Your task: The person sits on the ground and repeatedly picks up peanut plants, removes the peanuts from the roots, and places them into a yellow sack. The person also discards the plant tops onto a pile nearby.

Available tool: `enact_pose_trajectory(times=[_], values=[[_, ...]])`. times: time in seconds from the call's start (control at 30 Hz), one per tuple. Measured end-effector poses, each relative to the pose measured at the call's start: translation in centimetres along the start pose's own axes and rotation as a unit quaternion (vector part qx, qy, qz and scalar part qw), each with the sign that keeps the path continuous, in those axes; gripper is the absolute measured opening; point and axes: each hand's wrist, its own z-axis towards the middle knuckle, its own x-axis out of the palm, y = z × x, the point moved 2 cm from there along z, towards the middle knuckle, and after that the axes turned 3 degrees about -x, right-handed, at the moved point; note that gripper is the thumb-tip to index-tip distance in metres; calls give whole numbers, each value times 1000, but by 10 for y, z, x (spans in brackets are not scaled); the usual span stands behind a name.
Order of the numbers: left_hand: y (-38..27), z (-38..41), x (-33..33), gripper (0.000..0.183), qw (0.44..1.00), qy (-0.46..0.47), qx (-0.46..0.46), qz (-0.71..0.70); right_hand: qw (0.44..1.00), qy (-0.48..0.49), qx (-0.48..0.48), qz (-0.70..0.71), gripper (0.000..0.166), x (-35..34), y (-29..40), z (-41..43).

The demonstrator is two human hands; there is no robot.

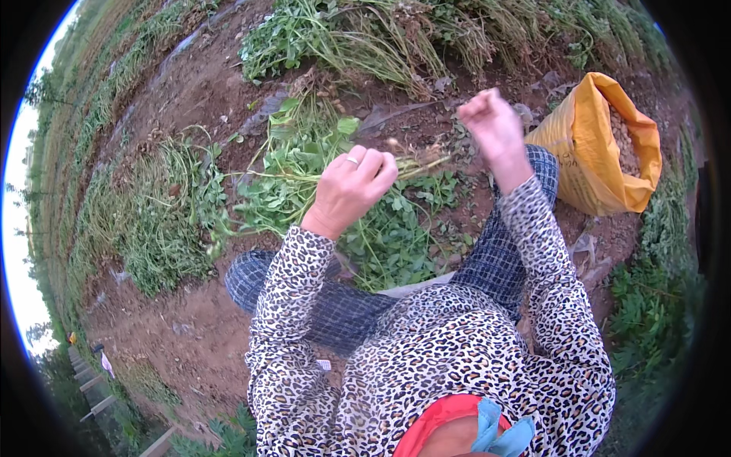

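My left hand (355,185), with a ring on one finger, is closed around the stems of an uprooted peanut plant (420,163). The roots stick out to the right of my fist and the leafy part trails left. My right hand (491,123) is raised to the right of these roots, apart from them, and blurred; its fingers are curled, and whether they hold anything cannot be made out. Leafy green plants (394,245) lie on the soil between my legs, under my left hand. A yellow woven sack (577,151) stands open beside my right knee, with peanut pods (622,143) inside.
Heaps of pulled plants lie ahead (365,40) and at the left (154,211). Torn plastic film (388,117) lies on the reddish soil (171,337). Green plants (645,308) grow at the right. Pale bars (97,405) show at the lower left.
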Motion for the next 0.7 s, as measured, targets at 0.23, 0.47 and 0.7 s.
enact_pose_trajectory(times=[0.23, 0.47, 0.7], values=[[-6, -10, 0, 18, 998, -6, 54, 12, 914, 194, 114, -339, 16, 22, 3, -12], [-13, -7, 7, 18, 996, -4, 90, -21, 794, 369, 257, -409, 15, 34, -39, -32], [-8, -9, 4, 16, 998, 34, 48, -23, 962, -18, -46, -267, 8, 27, -11, -4]])
